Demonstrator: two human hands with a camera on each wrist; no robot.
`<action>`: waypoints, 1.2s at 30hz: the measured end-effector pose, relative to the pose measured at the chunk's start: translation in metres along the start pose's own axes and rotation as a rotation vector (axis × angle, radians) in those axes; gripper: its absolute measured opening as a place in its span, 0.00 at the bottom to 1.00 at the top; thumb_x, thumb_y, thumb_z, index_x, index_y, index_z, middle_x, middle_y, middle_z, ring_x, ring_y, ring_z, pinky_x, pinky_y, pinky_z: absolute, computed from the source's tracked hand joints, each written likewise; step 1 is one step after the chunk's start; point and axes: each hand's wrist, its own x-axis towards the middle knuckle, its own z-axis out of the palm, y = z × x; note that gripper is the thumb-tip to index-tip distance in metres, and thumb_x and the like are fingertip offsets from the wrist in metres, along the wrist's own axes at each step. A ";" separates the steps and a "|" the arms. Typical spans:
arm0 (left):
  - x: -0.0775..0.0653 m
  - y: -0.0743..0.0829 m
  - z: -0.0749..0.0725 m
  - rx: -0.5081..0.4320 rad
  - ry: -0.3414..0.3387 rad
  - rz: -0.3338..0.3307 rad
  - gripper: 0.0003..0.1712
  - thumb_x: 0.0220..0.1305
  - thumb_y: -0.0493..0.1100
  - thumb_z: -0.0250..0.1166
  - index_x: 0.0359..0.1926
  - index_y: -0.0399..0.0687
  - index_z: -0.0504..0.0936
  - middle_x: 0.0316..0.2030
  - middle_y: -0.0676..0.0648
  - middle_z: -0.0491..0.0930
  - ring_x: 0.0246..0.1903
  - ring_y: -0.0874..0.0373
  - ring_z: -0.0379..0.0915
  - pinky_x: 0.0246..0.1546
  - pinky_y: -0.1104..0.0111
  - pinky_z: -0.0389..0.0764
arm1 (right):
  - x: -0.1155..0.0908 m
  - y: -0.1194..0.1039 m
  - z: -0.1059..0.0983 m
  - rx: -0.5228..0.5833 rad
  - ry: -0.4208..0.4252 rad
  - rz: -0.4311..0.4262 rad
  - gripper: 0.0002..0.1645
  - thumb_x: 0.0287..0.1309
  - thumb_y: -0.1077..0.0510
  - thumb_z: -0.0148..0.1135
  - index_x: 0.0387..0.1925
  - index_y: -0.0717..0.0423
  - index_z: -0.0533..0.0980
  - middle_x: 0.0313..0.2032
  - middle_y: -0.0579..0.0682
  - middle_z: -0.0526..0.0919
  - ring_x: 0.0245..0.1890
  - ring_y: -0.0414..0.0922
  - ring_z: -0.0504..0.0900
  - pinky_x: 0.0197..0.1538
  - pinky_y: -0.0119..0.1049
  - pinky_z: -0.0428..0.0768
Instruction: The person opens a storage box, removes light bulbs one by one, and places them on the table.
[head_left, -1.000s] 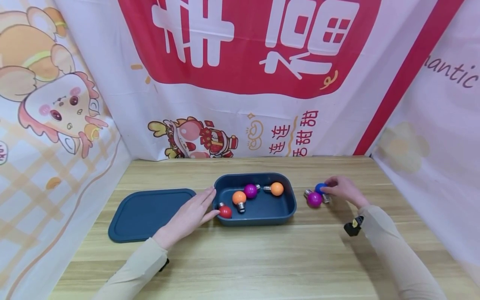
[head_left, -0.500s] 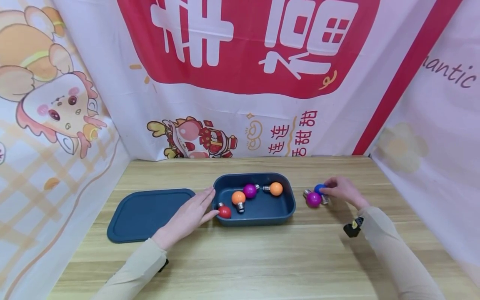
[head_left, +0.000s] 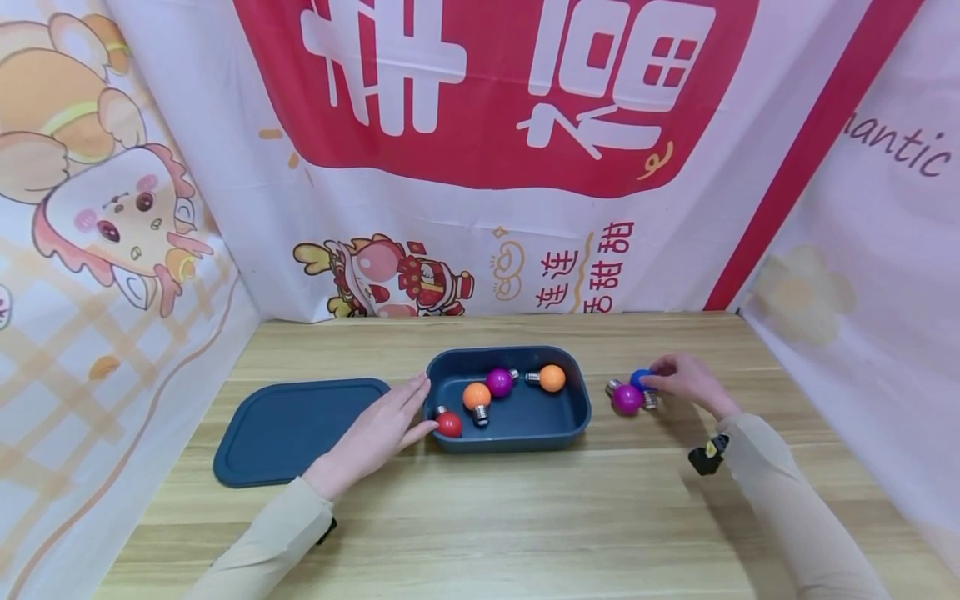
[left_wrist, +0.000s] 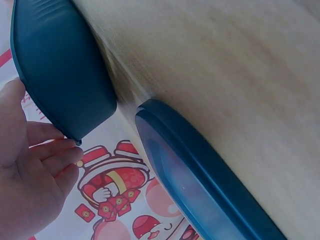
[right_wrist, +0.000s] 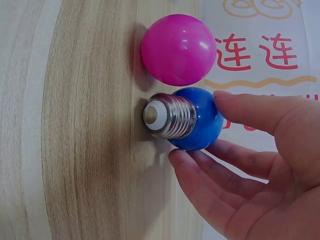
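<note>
At the right of the head view, my right hand (head_left: 688,382) pinches a blue light bulb (right_wrist: 202,120) between thumb and fingers. Its silver screw base points away from the palm in the right wrist view. Right beside it lies a purple light bulb (head_left: 627,400). My left hand (head_left: 378,429) rests with straight fingers against the left end of a dark blue box (head_left: 510,444), fingertips at its rim. Inside the box are a red bulb (head_left: 450,423), two orange bulbs (head_left: 477,396) and another purple bulb (head_left: 499,382).
A dark blue lid (head_left: 292,429) lies flat on the wooden table (head_left: 510,525), left of the box and partly behind my left hand. Printed cloth (head_left: 465,183) hangs along the back and both sides of the table.
Almost nothing differs. The head view has shifted very slightly; both hands, the box and the bulbs keep their places.
</note>
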 end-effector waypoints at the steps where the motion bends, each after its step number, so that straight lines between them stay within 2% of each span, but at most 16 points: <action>1: 0.000 0.000 0.000 -0.001 -0.003 -0.003 0.40 0.69 0.60 0.60 0.70 0.37 0.68 0.70 0.37 0.68 0.68 0.45 0.69 0.65 0.53 0.75 | 0.000 0.000 0.000 -0.001 0.001 0.000 0.31 0.65 0.47 0.62 0.54 0.71 0.75 0.49 0.68 0.82 0.48 0.58 0.82 0.51 0.52 0.82; 16: -0.001 0.000 0.000 -0.014 -0.031 -0.023 0.41 0.70 0.61 0.58 0.71 0.38 0.66 0.72 0.39 0.66 0.70 0.46 0.67 0.66 0.53 0.74 | -0.001 0.003 -0.003 -0.006 -0.001 0.007 0.32 0.65 0.46 0.62 0.55 0.71 0.75 0.49 0.68 0.82 0.47 0.58 0.82 0.50 0.50 0.83; 26: -0.001 0.000 0.000 -0.013 -0.021 -0.016 0.40 0.70 0.61 0.58 0.71 0.37 0.66 0.71 0.38 0.66 0.69 0.45 0.67 0.66 0.52 0.74 | -0.002 0.004 -0.010 -0.028 0.002 0.021 0.34 0.66 0.44 0.60 0.57 0.72 0.73 0.52 0.70 0.81 0.50 0.61 0.81 0.51 0.53 0.82; 36: 0.000 -0.001 0.001 -0.010 -0.010 -0.011 0.40 0.68 0.59 0.61 0.70 0.36 0.67 0.70 0.37 0.68 0.69 0.44 0.68 0.65 0.52 0.75 | -0.003 -0.005 -0.019 -0.014 0.017 0.014 0.34 0.67 0.44 0.59 0.58 0.71 0.73 0.53 0.70 0.79 0.52 0.63 0.79 0.53 0.56 0.80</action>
